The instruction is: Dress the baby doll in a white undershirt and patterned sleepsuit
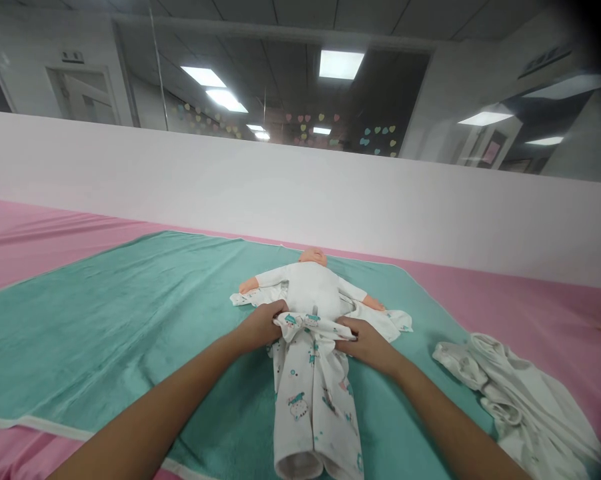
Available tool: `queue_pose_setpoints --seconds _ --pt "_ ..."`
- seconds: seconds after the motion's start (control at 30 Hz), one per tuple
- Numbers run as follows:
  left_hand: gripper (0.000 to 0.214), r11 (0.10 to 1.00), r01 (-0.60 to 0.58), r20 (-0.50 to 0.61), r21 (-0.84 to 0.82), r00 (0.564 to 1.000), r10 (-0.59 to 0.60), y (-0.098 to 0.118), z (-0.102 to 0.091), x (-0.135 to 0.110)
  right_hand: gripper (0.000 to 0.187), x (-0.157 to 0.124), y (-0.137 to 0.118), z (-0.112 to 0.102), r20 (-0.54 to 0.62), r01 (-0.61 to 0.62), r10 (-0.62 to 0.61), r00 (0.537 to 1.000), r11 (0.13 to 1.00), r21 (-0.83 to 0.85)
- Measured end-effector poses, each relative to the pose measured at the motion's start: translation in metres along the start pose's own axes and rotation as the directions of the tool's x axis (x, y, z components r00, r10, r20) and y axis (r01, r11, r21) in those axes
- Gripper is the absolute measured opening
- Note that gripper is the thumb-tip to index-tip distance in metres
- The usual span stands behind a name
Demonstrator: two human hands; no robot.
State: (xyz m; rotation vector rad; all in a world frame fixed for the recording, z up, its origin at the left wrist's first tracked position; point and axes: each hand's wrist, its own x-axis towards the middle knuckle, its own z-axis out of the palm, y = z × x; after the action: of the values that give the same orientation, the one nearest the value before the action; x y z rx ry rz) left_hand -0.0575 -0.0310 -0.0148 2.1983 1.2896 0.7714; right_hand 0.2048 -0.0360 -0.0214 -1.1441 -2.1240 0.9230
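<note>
A baby doll (310, 283) lies on its back on a teal towel (130, 320), head away from me, arms spread. White printed trousers (313, 393) cover its legs, with the waistband bunched at its hips. My left hand (261, 325) grips the waistband on the left side, fingers curled into the cloth. My right hand (366, 341) is closed on the waistband on the right side. A white printed garment (386, 320) lies spread under the doll's body.
The teal towel rests on a pink sheet (530, 313). A crumpled white cloth (510, 393) lies at the right of the towel. A low white wall (330, 193) runs behind, with glass panes above it.
</note>
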Motion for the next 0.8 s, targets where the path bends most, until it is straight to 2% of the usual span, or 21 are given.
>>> queue_pose_setpoints --seconds 0.1,0.2,0.27,0.33,0.4,0.5,0.57,0.7,0.8 --pt "0.015 0.998 0.052 0.176 -0.040 0.983 -0.044 0.004 -0.011 -0.004 0.021 -0.002 -0.006 -0.003 -0.011 -0.012 0.011 1.000 1.000 -0.027" --pt "0.028 0.998 0.057 0.369 -0.025 0.928 -0.044 0.007 -0.019 -0.006 0.025 -0.003 -0.014 -0.007 0.070 -0.024 0.026 0.997 0.999 -0.028" --pt "0.035 0.999 0.008 0.462 -0.050 0.887 0.016 0.007 -0.022 -0.007 0.027 -0.005 -0.021 -0.010 0.142 -0.022 0.027 0.989 0.999 -0.035" --pt "0.036 0.992 -0.077 0.505 -0.099 0.855 0.117 0.007 -0.020 -0.008 0.030 -0.008 -0.029 -0.012 0.213 -0.016 0.027 0.977 0.999 -0.052" --pt "0.035 0.984 -0.152 0.479 -0.097 0.859 0.180 0.007 -0.016 -0.008 0.034 -0.011 -0.036 -0.013 0.277 -0.012 0.035 0.960 0.996 -0.084" --pt "0.032 0.974 -0.222 0.338 0.040 0.921 0.196 0.004 -0.007 -0.008 0.034 -0.013 -0.042 -0.014 0.353 0.003 0.041 0.935 0.992 -0.125" --pt "0.030 0.965 -0.241 0.256 0.102 0.944 0.208 0.003 -0.002 -0.007 0.032 -0.013 -0.041 -0.013 0.387 0.010 0.037 0.922 0.993 -0.117" --pt "0.022 0.978 -0.193 0.165 0.080 0.970 0.178 0.003 0.005 -0.009 0.029 -0.012 -0.035 -0.013 0.352 -0.010 0.033 0.935 0.998 -0.065" --pt "0.019 0.992 -0.128 0.204 -0.004 0.971 0.127 0.004 0.004 -0.010 0.026 -0.012 -0.031 -0.015 0.317 -0.045 0.050 0.947 0.999 -0.024"
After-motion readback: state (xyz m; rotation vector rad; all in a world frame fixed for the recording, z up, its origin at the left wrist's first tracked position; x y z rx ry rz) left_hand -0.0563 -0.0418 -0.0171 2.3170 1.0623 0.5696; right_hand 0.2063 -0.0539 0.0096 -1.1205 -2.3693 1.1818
